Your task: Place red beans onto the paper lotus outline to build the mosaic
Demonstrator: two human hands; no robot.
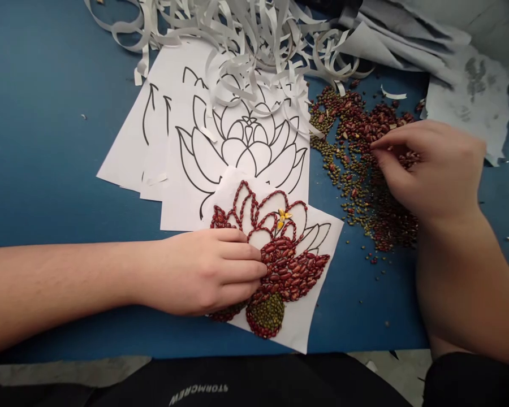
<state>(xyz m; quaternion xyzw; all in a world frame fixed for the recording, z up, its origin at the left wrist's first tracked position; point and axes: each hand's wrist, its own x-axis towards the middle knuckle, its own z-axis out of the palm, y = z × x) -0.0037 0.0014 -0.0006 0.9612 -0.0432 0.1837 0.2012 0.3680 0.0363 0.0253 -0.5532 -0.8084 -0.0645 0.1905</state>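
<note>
A lotus picture [297,271] lies on white paper near the table's front edge, partly filled with red beans, green mung beans and a few yellow kernels. Across its left side rests my left hand [212,271], fingers laid flat on the beans and covering part of the flower. My right hand [432,164] hovers at the loose pile of red and green beans [356,124], thumb and forefinger pinched together. Whatever sits between those fingertips is too small to make out. Some upper petals on the picture show only bean outlines; those at the right show bare black lines.
Behind the picture, several printed lotus sheets [237,147] overlap. Curled white paper strips [254,34] heap over their top edge. Crumpled grey-white paper [466,96] lies at the back right. Everything is on a blue table [59,141], with stray beans scattered at the right.
</note>
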